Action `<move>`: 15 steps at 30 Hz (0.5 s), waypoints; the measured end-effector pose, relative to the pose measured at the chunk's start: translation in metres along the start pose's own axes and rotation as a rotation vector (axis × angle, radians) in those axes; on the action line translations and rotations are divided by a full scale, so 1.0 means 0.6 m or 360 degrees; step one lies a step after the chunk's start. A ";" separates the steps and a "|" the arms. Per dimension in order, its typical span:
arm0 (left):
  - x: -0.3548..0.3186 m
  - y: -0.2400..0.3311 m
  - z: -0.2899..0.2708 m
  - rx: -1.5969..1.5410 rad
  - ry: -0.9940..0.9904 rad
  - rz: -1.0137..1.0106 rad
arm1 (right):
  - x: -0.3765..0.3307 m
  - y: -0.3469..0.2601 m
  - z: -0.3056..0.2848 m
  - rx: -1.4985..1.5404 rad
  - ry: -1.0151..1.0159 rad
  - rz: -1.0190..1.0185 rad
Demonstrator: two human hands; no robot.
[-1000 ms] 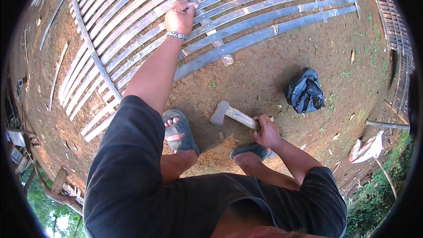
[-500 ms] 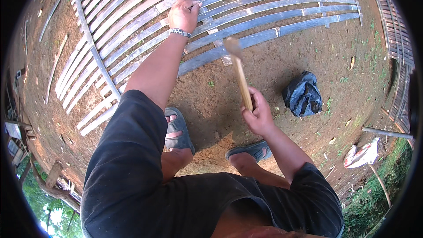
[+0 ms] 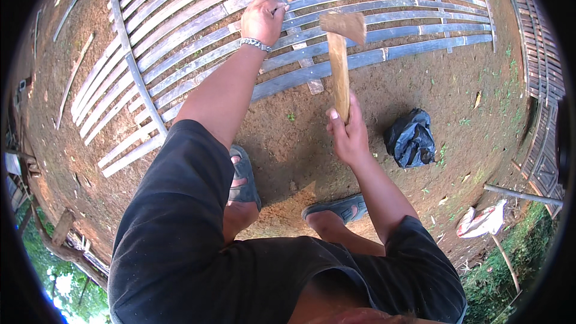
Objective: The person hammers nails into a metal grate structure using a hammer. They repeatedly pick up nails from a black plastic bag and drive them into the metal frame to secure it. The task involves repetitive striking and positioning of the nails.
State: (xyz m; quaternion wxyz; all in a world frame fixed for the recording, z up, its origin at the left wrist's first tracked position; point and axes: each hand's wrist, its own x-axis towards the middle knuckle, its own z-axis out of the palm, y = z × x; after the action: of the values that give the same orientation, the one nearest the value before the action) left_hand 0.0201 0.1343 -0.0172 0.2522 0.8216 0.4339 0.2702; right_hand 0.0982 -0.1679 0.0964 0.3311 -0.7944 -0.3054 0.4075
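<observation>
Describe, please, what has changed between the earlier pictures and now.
The right hand has lifted the hatchet from near the right sandal, upward in view toward the bamboo slats, keeping its grip. The left hand stays at the slats, and the black plastic bag remains on the ground.

So the right hand is now up clear of the right sandal, and the axe is up too: head's now out past that hand instead of left of it, blade facing right.
</observation>
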 end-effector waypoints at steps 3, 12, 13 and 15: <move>0.002 -0.001 -0.001 0.0038 -0.0026 -0.0013 | 0.030 -0.021 0.004 -0.0266 0.0038 -0.0124; 0.000 0.006 -0.010 0.0013 -0.0057 0.0045 | 0.136 -0.063 0.025 -0.0592 0.0021 -0.0294; 0.001 0.006 -0.009 -0.0002 -0.0040 0.0051 | 0.140 -0.067 0.024 -0.0630 -0.0031 -0.0204; -0.002 0.004 -0.009 -0.0014 -0.0006 0.0053 | 0.138 -0.076 0.027 -0.0556 0.0004 -0.0174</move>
State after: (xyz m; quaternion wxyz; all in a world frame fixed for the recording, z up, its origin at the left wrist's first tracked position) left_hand 0.0177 0.1331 -0.0119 0.2522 0.8281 0.4186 0.2747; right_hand 0.1146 -0.0740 0.0877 0.2102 -0.8225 -0.4139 0.3286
